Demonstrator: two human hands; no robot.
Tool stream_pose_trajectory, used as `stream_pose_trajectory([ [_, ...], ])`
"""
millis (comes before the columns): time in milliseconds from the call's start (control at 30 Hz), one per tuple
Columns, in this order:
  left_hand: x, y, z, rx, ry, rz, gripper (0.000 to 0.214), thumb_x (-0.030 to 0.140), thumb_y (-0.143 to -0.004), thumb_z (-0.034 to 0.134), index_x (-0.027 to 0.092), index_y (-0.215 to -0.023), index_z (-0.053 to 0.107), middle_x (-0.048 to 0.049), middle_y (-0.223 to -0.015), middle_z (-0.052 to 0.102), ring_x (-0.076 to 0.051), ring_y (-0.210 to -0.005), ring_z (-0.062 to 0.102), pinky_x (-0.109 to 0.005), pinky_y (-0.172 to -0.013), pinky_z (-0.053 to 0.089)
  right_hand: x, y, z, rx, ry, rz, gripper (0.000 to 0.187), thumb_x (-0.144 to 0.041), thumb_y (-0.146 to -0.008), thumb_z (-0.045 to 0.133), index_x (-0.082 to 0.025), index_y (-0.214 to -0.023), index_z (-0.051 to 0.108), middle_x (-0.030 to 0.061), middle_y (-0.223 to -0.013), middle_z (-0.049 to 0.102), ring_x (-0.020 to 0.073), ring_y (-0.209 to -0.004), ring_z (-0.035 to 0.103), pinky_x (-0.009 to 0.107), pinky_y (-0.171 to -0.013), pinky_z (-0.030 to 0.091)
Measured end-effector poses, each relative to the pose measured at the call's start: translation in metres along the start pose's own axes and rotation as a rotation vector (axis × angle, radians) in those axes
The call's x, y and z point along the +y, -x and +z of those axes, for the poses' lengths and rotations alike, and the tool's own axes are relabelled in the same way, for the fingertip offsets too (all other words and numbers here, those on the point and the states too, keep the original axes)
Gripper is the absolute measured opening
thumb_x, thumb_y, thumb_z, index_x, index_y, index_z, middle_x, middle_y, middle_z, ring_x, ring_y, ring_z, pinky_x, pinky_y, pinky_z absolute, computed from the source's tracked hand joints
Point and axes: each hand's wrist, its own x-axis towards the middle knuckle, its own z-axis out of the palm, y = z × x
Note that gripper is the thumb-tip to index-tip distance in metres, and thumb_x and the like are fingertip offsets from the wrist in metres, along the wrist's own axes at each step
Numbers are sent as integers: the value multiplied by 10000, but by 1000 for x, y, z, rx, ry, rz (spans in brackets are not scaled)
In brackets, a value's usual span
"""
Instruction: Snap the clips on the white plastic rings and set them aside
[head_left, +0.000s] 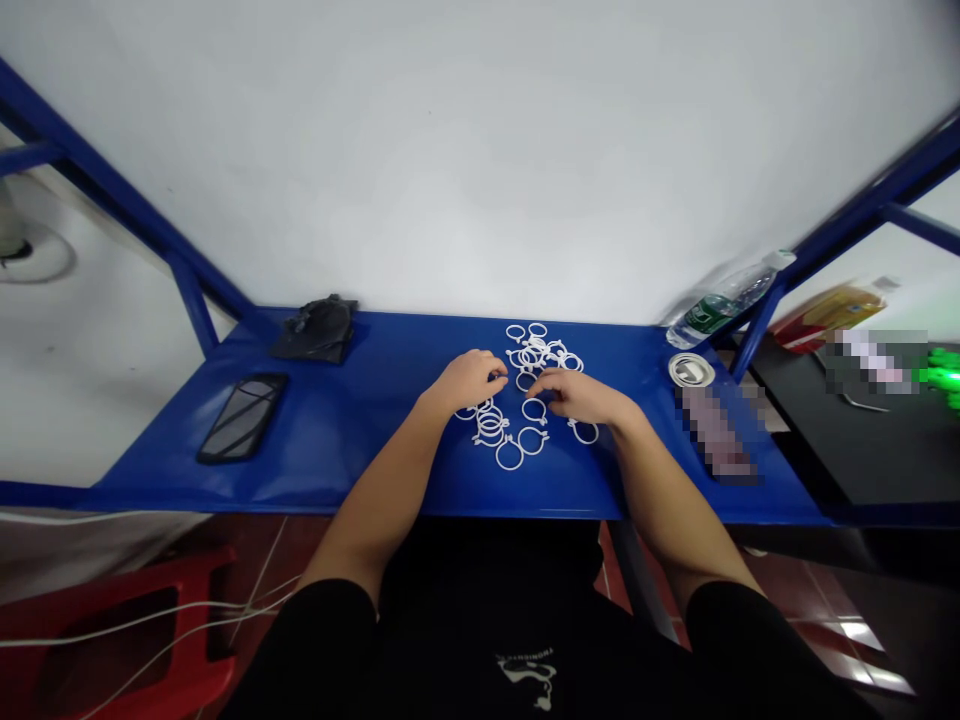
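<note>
Several white plastic curtain rings (509, 456) with small clips lie loose on the blue tabletop (390, 450), some overlapping. My left hand (471, 381) is over the left side of the rings, fingers bent and slightly apart, with nothing visible between them. Just below it, a cluster of overlapping rings (490, 425) is partly covered by the hand. From the right, my right hand (576, 395) reaches in with its fingers apart. Its fingertips are close to a ring (526, 382) between the hands; whether they touch it I cannot tell. More rings (534, 352) are heaped beyond both hands.
A black phone (243, 418) and a crumpled black bag (321, 330) lie on the left. At the right are a water bottle (727, 300), a coiled white cable (691, 371) and a blurred-out item (716, 435). Blue frame posts (757, 325) flank the table before a white wall.
</note>
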Motion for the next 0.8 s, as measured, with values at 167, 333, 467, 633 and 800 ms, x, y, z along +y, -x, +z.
stream_pose_trajectory([
  [167,2,0,-2,-18,-2,19,143,299,-935,673,240,-997,788,-64,-970,772,-257,-941,692,-400,-841,554,-4,-6,9,-73,1,-11,401,-12,-777,732,-273,-1064,830,27,-1070,742,166,-877,698,304,-810,553],
  [333,11,-1,-8,-65,-3,-32,173,287,-958,648,225,-1042,786,-64,-1013,771,-259,-981,684,-409,-880,543,-3,-13,17,-94,26,60,126,-137,-865,746,-233,-911,814,21,-943,750,171,-829,686,291,-776,498],
  [467,17,-2,-10,-47,29,-10,199,290,-989,616,217,-1057,788,-66,-1017,767,-242,-984,680,-396,-901,528,-4,-15,16,43,38,84,113,-126,-910,661,-201,-906,746,21,-887,749,160,-773,647,286,-739,449],
  [633,22,-1,-10,51,105,89,227,396,-1006,658,216,-1053,788,-60,-975,754,-213,-914,668,-361,-857,516,-11,-17,17,313,5,13,148,-292,-1001,607,-196,-919,685,20,-797,675,163,-722,594,288,-704,423],
  [800,25,-1,-7,173,145,125,259,451,-1006,682,227,-1050,804,-68,-1010,750,-198,-904,671,-341,-836,519,-11,-19,23,416,-41,1,161,-308,-1001,587,-207,-906,669,22,-782,673,172,-706,588,292,-691,422],
])
